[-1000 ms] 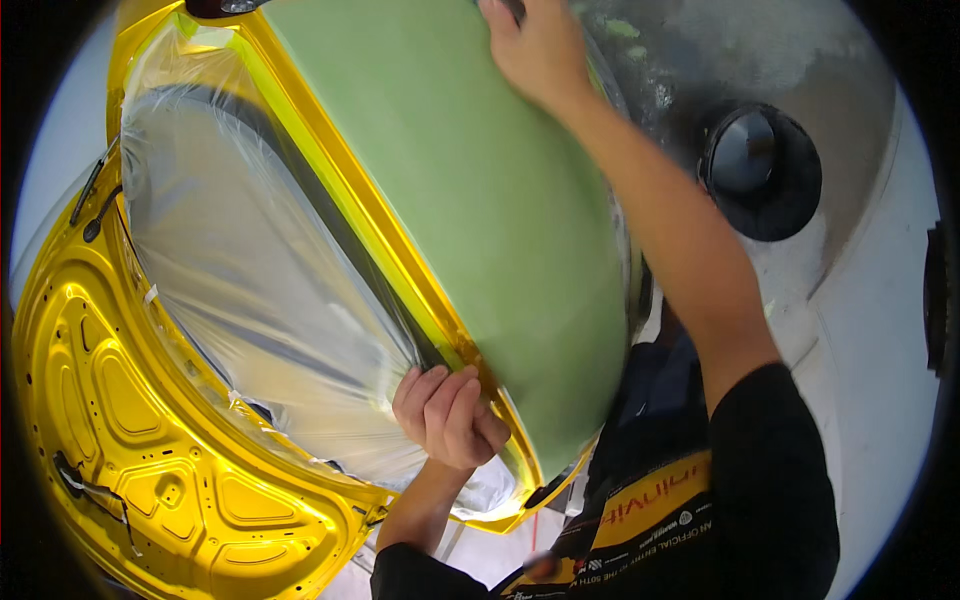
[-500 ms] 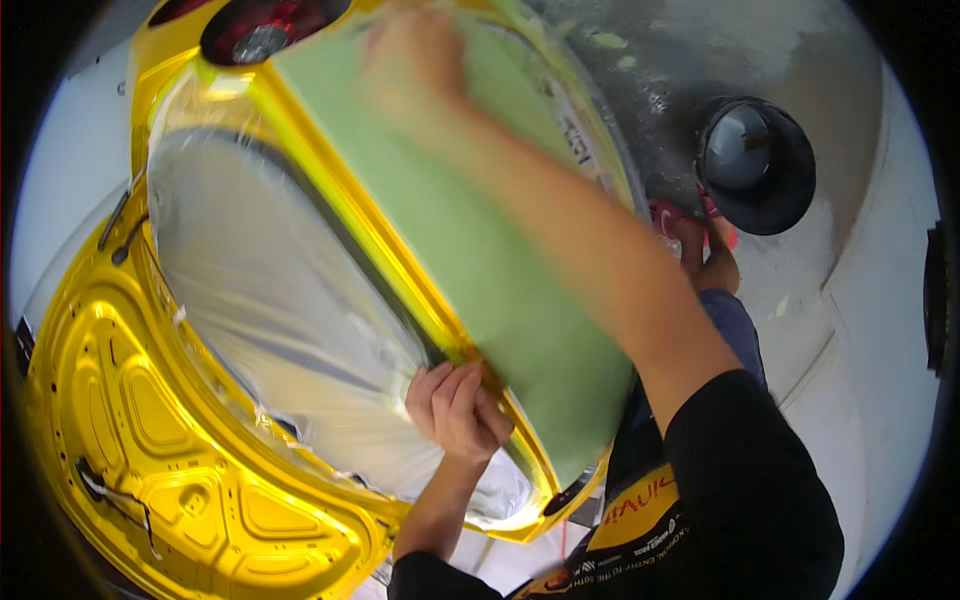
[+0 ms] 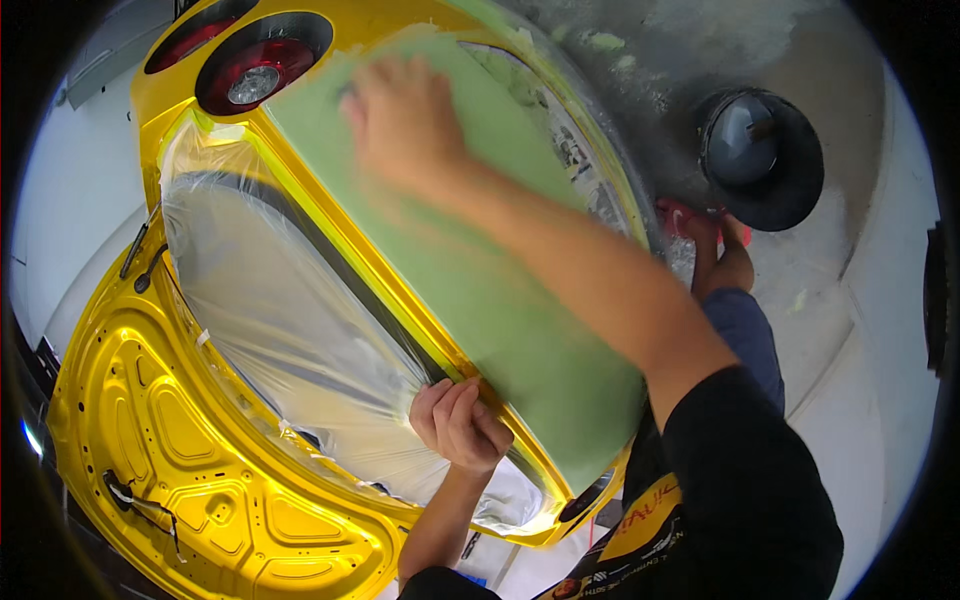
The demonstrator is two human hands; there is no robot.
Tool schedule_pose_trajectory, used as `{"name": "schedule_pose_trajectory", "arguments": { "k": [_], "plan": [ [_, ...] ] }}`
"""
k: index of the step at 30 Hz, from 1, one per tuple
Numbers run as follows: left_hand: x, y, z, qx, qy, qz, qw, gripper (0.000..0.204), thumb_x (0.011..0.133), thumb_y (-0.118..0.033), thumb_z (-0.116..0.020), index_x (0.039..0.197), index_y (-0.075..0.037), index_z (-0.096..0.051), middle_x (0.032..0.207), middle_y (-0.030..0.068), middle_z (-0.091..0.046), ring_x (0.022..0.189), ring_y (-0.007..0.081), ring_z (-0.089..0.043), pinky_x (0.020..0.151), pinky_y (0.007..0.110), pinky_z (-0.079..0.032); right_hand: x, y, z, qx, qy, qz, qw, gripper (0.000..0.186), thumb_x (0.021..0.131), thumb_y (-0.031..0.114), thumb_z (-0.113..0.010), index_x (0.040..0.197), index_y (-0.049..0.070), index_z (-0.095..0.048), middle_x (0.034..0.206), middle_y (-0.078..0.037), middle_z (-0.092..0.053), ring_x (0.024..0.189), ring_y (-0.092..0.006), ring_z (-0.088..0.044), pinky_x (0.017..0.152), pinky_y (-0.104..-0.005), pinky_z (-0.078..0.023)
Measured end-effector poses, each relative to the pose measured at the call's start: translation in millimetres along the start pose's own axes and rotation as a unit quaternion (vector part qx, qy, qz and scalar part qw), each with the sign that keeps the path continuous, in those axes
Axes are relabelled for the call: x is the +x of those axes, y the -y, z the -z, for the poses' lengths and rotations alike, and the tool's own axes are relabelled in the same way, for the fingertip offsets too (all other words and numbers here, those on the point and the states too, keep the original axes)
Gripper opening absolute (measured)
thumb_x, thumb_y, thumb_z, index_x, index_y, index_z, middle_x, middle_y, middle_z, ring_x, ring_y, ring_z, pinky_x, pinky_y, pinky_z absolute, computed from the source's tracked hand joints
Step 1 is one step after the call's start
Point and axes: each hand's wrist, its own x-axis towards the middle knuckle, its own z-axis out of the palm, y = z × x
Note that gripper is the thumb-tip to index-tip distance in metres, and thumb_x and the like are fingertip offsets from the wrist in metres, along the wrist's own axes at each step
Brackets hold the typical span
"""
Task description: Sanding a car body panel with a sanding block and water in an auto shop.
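Observation:
My right hand is blurred and curled over the pale green coated panel of a yellow car body, near its upper end; a small dark item at the fingers is mostly hidden. My left hand grips the yellow channel edge low down, where clear plastic sheeting and yellow-green tape cover the opening beside it. The raised yellow lid shows its ribbed underside at lower left. Dark-ringed red tail lights sit above the panel.
A round black container stands on the grey stained floor at right. My legs in dark shorts and red footwear are beside the car's rear. A white surface lies beyond the car at left.
My right hand has moved left across the green panel from its upper right edge, then slightly downward. The view has shifted, showing more tail lights and my legs. My left hand keeps its grip.

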Motion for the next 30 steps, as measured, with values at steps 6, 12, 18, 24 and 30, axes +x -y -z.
{"name": "schedule_pose_trajectory", "arguments": {
  "k": [6, 12, 18, 24, 30],
  "plan": [
    [6, -5, -11, -0.003, -0.005, 0.008, 1.0, 0.016, 0.093, -0.003, -0.053, 0.102, 0.0, -0.066, 0.097, 0.0127, -0.07, 0.098, 0.0345, -0.061, 0.092, 0.046, -0.049, 13, -49, 4, -0.033, -0.036, -0.069, 0.996, 0.03, 0.092, 0.026, -0.067, 0.112, 0.004, -0.066, 0.117, -0.017, -0.066, 0.109, -0.0401, -0.06, 0.089, -0.0569, -0.047],
    [4, 2, -4, 0.01, 0.008, -0.019, 1.0, 0.016, 0.093, -0.003, -0.053, 0.104, 0.0, -0.065, 0.098, 0.0132, -0.071, 0.098, 0.035, -0.061, 0.092, 0.046, -0.049, -60, -40, 62, 0.046, 0.032, -0.017, 0.998, 0.028, 0.092, 0.021, -0.068, 0.112, 0.003, -0.064, 0.109, -0.019, -0.066, 0.102, -0.0432, -0.06, 0.088, -0.056, -0.047],
    [12, -9, -16, 0.003, -0.015, -0.003, 1.0, 0.017, 0.087, 0.0, -0.06, 0.103, -0.002, -0.066, 0.099, 0.0105, -0.073, 0.096, 0.0333, -0.062, 0.094, 0.049, -0.049, 23, -106, 32, 0.029, -0.018, -0.023, 0.999, 0.025, 0.092, 0.021, -0.068, 0.107, 0.003, -0.061, 0.104, -0.018, -0.067, 0.098, -0.0408, -0.06, 0.086, -0.052, -0.047],
    [3, -1, 1, 0.007, 0.025, 0.003, 1.0, 0.019, 0.087, 0.001, -0.056, 0.104, -0.001, -0.065, 0.098, 0.0122, -0.071, 0.097, 0.0342, -0.061, 0.092, 0.049, -0.048, -232, -35, 192, 0.115, 0.17, -0.04, 0.978, 0.049, 0.089, 0.01, -0.074, 0.136, 0.004, -0.058, 0.13, -0.017, -0.065, 0.114, -0.0342, -0.063, 0.1, -0.0497, -0.044],
    [18, -10, -14, -0.007, -0.001, -0.018, 1.0, 0.02, 0.085, 0.002, -0.058, 0.104, -0.002, -0.065, 0.1, 0.0109, -0.072, 0.097, 0.0341, -0.062, 0.091, 0.049, -0.048, 52, -95, 41, 0.121, 0.042, 0.1, 0.987, 0.023, 0.096, 0.024, -0.064, 0.111, 0.007, -0.07, 0.114, -0.015, -0.07, 0.11, -0.0391, -0.06, 0.093, -0.0505, -0.046]
  ]
}}
